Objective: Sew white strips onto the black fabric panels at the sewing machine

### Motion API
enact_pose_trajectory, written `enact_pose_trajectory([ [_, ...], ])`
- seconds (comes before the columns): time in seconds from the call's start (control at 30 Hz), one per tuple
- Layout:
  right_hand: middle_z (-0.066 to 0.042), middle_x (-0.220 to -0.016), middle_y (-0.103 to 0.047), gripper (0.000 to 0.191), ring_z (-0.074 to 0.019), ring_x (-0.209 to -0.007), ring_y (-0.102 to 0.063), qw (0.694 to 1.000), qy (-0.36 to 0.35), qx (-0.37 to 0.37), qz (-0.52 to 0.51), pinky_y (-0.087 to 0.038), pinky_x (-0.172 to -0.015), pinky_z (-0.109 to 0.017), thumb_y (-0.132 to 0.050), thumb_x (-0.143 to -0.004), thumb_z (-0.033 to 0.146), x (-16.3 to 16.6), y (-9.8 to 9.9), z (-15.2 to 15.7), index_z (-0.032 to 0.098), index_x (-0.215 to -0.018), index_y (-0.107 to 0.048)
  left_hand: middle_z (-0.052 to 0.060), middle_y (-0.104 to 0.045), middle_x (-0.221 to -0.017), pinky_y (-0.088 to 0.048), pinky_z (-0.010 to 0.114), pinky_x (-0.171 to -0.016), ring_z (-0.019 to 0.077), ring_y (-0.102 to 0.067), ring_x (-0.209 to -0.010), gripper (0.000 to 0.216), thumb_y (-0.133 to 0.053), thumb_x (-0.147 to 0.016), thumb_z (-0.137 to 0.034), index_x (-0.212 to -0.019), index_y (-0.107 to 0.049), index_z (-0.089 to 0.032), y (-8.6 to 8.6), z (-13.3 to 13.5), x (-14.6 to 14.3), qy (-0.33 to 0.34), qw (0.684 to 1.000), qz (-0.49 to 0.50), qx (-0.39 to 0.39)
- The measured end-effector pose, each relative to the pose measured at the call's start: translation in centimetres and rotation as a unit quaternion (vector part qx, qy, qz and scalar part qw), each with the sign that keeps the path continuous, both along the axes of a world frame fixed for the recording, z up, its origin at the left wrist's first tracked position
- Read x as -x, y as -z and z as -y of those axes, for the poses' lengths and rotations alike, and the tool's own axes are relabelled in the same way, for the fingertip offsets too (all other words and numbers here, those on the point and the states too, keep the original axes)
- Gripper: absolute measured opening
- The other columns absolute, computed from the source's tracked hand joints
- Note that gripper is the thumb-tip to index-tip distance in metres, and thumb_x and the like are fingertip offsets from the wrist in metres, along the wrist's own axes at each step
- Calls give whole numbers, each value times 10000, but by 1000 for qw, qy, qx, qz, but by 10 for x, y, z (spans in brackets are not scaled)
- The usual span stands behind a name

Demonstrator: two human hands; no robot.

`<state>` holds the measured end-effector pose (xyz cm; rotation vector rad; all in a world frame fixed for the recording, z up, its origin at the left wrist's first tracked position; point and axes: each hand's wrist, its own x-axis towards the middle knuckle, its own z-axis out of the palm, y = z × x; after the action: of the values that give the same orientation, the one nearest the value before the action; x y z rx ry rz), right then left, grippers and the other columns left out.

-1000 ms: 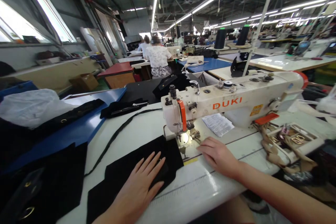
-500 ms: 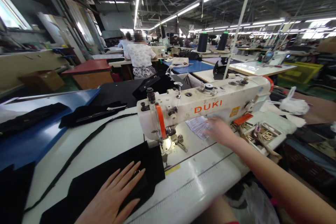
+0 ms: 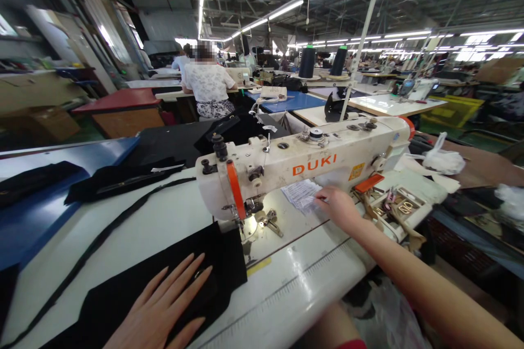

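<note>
My left hand [image 3: 159, 305] lies flat with fingers spread on a piece of black fabric [image 3: 123, 294], left of the sewing machine's needle area. A ring shows on one finger. Under the arm of the white sewing machine [image 3: 315, 161] rests a pile of white printed labels [image 3: 301, 195]. My right hand [image 3: 338, 208] is at the pile's right edge, thumb and fingertips pinched together on a label there. The presser foot and needle [image 3: 245, 223] stand just past the right edge of the black fabric.
A long black strip [image 3: 98, 240] and folded black pieces [image 3: 118, 180] lie on the left. Right of the machine sits a tray [image 3: 403, 202] with metal rings and small tools. Beyond the machine, a person [image 3: 208, 84] in a white patterned shirt faces away.
The whole view has shifted slightly. My right hand, blurred before over the labels, now pinches at their right edge, a little nearer to me. My left hand stays flat on the fabric.
</note>
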<state>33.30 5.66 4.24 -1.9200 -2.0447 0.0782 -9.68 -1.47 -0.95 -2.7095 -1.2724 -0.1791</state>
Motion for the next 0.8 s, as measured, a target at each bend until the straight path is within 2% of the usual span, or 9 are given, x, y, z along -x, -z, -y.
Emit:
enact_pose_trajectory([
  [0.13, -64, -887, -701, 100, -213, -849, -636, 997, -31, -49, -44, -456, -753, -292, -618, -869, 184, 6, -8, 10, 179, -853, -717, 14, -458, -1469, -414, 478, -1060, 278, -487, -1299, 604, -581, -843, -464, -1417, -414, -374, -21, 9, -31, -34, 988, 144, 34],
  [0.2, -61, -877, -698, 89, -212, -836, -631, 990, -77, -89, -80, -461, -756, -301, -625, -862, 174, 21, -9, 20, 185, -844, -711, 20, -539, -1404, -459, 438, -1029, 258, -547, -1242, 520, -572, -848, -455, -1353, -508, -346, -34, 13, -60, -85, 957, 261, 98],
  [0.27, -61, -865, -691, 99, -208, -831, -619, 976, -143, -120, -109, -466, -751, -302, -612, -881, 202, 45, -8, 34, 194, -844, -703, 47, -609, -1324, -491, 416, -997, 253, -594, -1185, 491, -569, -838, -466, -1297, -566, -289, -44, 15, -90, -136, 894, 378, 199],
  [0.37, -51, -788, -669, 148, -190, -768, -596, 951, -247, -127, -134, -467, -703, -292, -585, -907, 233, 92, -4, 57, 201, -806, -689, 94, -691, -1186, -521, 390, -953, 263, -650, -1090, 487, -617, -773, -503, -1156, -652, -205, -52, 13, -124, -170, 764, 508, 358],
  [0.43, -51, -782, -664, 162, -190, -759, -585, 946, -271, -117, -131, -468, -700, -299, -582, -905, 212, 119, -1, 69, 195, -779, -683, 99, -740, -1044, -536, 380, -917, 259, -693, -981, 449, -645, -739, -514, -1038, -687, -181, -53, 13, -131, -204, 690, 553, 421],
  [0.5, -49, -774, -658, 167, -188, -755, -579, 945, -278, -97, -142, -473, -709, -303, -577, -907, 205, 137, 2, 76, 192, -777, -681, 78, -758, -917, -551, 368, -873, 246, -712, -884, 404, -666, -713, -511, -943, -701, -181, -53, 13, -127, -246, 646, 572, 441],
  [0.67, -70, -1039, -665, 174, -184, -942, -614, 909, -253, 20, -330, -491, -861, -314, -581, -906, 261, 145, 7, 70, 203, -1047, -665, 71, -757, -850, -564, 338, -807, 243, -716, -839, 405, -702, -660, -509, -888, -713, -175, -55, 18, -94, -305, 633, 573, 421],
  [0.73, -80, -1080, -662, 255, -183, -933, -645, 869, -209, 109, -435, -512, -845, -324, -557, -914, 281, 144, 12, 62, 195, -1145, -620, 79, -757, -836, -562, 343, -807, 243, -718, -822, 402, -699, -669, -502, -892, -710, -168, -56, 19, -85, -315, 629, 575, 418],
  [0.8, -70, -982, -685, 294, -181, -841, -683, 810, -184, 213, -515, -542, -753, -314, -558, -907, 325, 144, 18, 53, 179, -1158, -603, 83, -758, -842, -559, 350, -819, 243, -717, -824, 387, -700, -681, -485, -899, -706, -165, -55, 19, -80, -319, 622, 579, 420],
])
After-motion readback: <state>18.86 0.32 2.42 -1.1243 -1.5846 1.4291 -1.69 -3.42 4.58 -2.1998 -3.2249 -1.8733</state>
